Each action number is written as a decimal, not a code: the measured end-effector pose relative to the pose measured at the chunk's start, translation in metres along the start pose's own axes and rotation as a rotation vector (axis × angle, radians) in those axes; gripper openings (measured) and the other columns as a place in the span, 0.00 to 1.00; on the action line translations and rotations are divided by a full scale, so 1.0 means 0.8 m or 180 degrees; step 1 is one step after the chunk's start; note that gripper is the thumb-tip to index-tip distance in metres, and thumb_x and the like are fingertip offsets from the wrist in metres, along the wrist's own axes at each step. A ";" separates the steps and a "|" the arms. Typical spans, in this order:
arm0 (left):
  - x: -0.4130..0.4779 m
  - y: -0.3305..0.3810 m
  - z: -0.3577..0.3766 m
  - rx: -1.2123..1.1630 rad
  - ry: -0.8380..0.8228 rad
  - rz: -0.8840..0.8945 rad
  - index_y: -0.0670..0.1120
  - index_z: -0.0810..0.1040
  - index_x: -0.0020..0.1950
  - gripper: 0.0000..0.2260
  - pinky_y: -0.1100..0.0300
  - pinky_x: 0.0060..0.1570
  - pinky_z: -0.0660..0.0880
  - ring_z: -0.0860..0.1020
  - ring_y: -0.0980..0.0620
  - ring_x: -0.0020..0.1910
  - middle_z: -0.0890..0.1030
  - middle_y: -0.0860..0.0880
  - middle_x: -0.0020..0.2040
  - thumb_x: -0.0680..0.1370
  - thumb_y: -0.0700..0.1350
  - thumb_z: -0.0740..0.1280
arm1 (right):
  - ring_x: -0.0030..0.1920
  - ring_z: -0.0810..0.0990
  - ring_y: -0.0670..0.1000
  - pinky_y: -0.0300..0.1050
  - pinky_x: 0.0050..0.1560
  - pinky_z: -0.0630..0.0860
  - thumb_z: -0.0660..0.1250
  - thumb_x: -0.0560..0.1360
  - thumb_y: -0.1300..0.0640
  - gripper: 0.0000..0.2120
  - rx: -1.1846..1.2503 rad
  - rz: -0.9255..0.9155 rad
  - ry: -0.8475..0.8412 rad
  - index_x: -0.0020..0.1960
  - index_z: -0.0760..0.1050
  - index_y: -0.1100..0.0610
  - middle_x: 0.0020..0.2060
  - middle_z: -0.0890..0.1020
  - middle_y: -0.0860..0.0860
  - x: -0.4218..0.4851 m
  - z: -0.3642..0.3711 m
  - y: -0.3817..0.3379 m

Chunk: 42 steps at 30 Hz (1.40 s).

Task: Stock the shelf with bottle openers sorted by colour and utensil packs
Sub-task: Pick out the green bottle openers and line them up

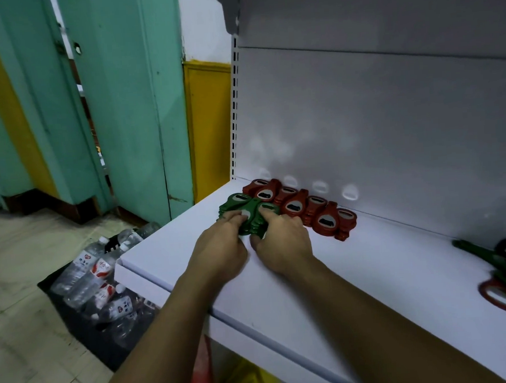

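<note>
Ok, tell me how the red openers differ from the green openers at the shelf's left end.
The red openers form a long row against the back panel; the green openers are a shorter cluster in front of its left end. The left hand and right hand grip the green openers; neither holds the red openers. Both sorts share one shape and lie on the white shelf.

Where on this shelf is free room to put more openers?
The widest bare patch of the shelf lies between the right end of the red openers and the loose pile at the right edge. The front left corner is also bare. Crowded: back left, where the left hand and right hand grip the green openers beside the red ones.
</note>
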<state>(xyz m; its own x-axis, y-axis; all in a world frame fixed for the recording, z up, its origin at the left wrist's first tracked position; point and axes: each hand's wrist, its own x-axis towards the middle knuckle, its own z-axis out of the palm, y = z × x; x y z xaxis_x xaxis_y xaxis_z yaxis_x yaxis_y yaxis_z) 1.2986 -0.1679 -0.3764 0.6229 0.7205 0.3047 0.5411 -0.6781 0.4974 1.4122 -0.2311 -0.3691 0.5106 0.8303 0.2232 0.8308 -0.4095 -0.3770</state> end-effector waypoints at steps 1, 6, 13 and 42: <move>0.000 0.000 0.000 0.0005 0.0005 0.0009 0.47 0.68 0.75 0.27 0.60 0.69 0.62 0.67 0.51 0.72 0.66 0.52 0.76 0.75 0.35 0.61 | 0.63 0.69 0.59 0.49 0.61 0.68 0.63 0.77 0.48 0.29 -0.0056 -0.0044 0.0006 0.76 0.59 0.47 0.63 0.76 0.54 -0.003 0.000 -0.001; -0.003 0.004 -0.005 -0.0098 0.0190 0.0050 0.47 0.71 0.73 0.25 0.61 0.66 0.65 0.70 0.50 0.69 0.71 0.51 0.72 0.76 0.36 0.60 | 0.61 0.74 0.58 0.51 0.61 0.73 0.69 0.72 0.48 0.32 0.0570 0.0089 0.0006 0.72 0.63 0.51 0.60 0.79 0.51 -0.009 -0.011 0.008; -0.025 0.057 0.001 -0.0301 0.0682 0.0106 0.51 0.71 0.70 0.19 0.58 0.61 0.69 0.69 0.51 0.65 0.71 0.51 0.68 0.79 0.51 0.64 | 0.65 0.72 0.54 0.50 0.65 0.70 0.70 0.71 0.45 0.33 0.0177 -0.0106 0.0118 0.74 0.64 0.49 0.65 0.75 0.49 -0.034 -0.083 0.072; 0.038 0.377 0.244 0.0405 -0.1182 0.1882 0.48 0.58 0.79 0.33 0.46 0.69 0.64 0.59 0.46 0.76 0.60 0.48 0.78 0.77 0.45 0.68 | 0.75 0.56 0.57 0.63 0.75 0.46 0.62 0.76 0.39 0.27 -0.1114 0.0777 -0.0369 0.74 0.63 0.42 0.77 0.57 0.50 -0.152 -0.242 0.381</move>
<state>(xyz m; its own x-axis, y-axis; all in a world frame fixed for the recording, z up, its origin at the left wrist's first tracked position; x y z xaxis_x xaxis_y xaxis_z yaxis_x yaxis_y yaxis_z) 1.5909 -0.3786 -0.3759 0.9718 0.1448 0.1859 0.1005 -0.9684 0.2284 1.6460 -0.5298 -0.3374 0.6895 0.7222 0.0555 0.7241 -0.6856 -0.0746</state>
